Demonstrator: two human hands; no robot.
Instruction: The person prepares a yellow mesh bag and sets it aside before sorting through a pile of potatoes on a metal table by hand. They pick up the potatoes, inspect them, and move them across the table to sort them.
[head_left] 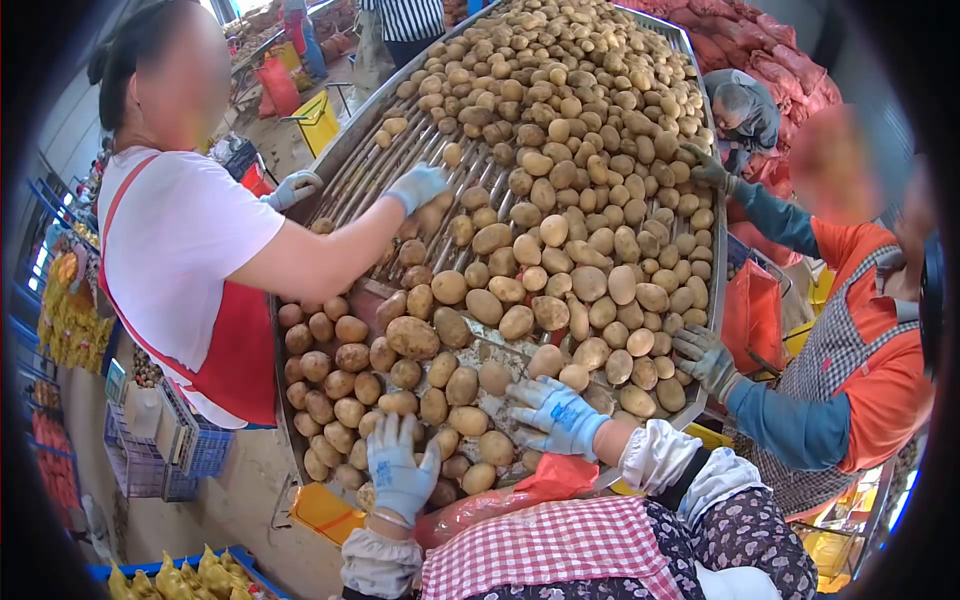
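My left hand (402,468), in a light blue and white glove, rests on potatoes at the near edge of the sloping sorting table (712,330). Its fingers are spread and point away from me. To the right, my right hand (560,412) wears a matching glove and lies palm down with its fingers apart, next to several potatoes (493,377). Between the hands, potatoes and part of the bare, dirty table surface show. A sheet of red plastic (556,478) hangs over the near edge, just below my right hand.
On the left, a person in a white shirt and red apron (245,345) reaches over the metal rollers (385,170). A person in an orange top (862,390) has gloved hands along the right side. Blue crates (205,455) stand lower left; red sacks (790,65) are piled behind.
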